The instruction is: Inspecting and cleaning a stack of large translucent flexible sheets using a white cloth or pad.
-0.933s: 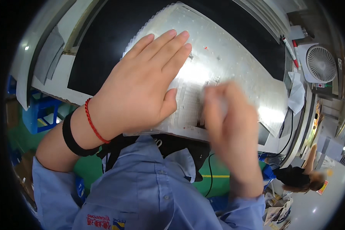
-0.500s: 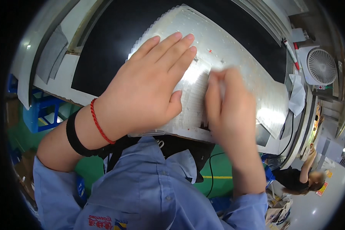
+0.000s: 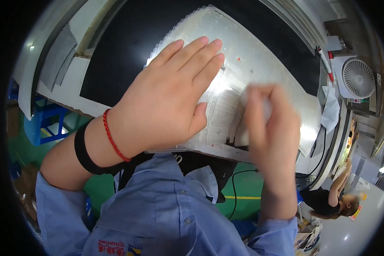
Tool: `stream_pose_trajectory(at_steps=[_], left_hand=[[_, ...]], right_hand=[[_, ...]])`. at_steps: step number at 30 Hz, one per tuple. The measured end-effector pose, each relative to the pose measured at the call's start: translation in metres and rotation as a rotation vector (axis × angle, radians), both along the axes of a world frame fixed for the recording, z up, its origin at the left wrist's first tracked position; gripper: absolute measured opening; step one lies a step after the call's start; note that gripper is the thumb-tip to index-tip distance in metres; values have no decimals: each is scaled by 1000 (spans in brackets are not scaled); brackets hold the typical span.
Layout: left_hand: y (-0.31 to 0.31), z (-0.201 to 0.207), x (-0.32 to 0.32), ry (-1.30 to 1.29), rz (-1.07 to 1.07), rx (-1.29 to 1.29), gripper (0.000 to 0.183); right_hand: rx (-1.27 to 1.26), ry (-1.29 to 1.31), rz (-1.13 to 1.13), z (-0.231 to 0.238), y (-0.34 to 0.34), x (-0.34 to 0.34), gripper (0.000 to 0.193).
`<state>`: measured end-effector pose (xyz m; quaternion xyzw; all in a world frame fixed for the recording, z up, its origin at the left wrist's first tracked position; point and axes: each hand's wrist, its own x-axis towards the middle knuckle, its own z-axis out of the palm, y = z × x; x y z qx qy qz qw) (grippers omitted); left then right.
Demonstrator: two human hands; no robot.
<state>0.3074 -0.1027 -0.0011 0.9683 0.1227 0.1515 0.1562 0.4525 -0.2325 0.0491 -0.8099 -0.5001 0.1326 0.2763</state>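
Note:
A fanned stack of clear plastic sheets (image 3: 224, 100) lies in front of me, its left edge stepped like teeth and its surface shiny with fine lines and small specks. My left hand (image 3: 168, 96) rests palm down across its left part, fingers stretched out. A red cord and a black band circle that wrist. Over the right part of the stack is my right hand (image 3: 277, 123), smeared by motion, with its fingers curled together in a pinch. Something pale seems to show between them, too blurred to name. Whether that hand touches the sheets is unclear.
Beneath the stack is a black mat (image 3: 111, 70) on a white table. At the right stand a white fan (image 3: 357, 76), a red marker (image 3: 330, 70) and crumpled white paper (image 3: 330, 112). A blue stool (image 3: 45, 123) is at lower left; another person (image 3: 324, 201) is off to the right.
My right hand has moved right and a little toward me, still curled. My left hand stays flat on the sheets, and looks nearly unchanged.

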Motion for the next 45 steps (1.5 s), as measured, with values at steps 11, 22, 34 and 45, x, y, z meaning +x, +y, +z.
stream_pose_trajectory(at_steps=[11,22,34,45], left_hand=[[-1,1,0,-10,-2,5,68],[0,0,-1,-19,7,-7,68],[0,6,1,30,-23,-3,66],[5,17,0,79,-12,-116,83]], right_hand=[[177,-103,75,-12,14,4,10],[130,-91,115,-23,18,-7,7],[-187,175,256,-7,-43,-32,15],[43,-55,-297,0,-22,174,23]])
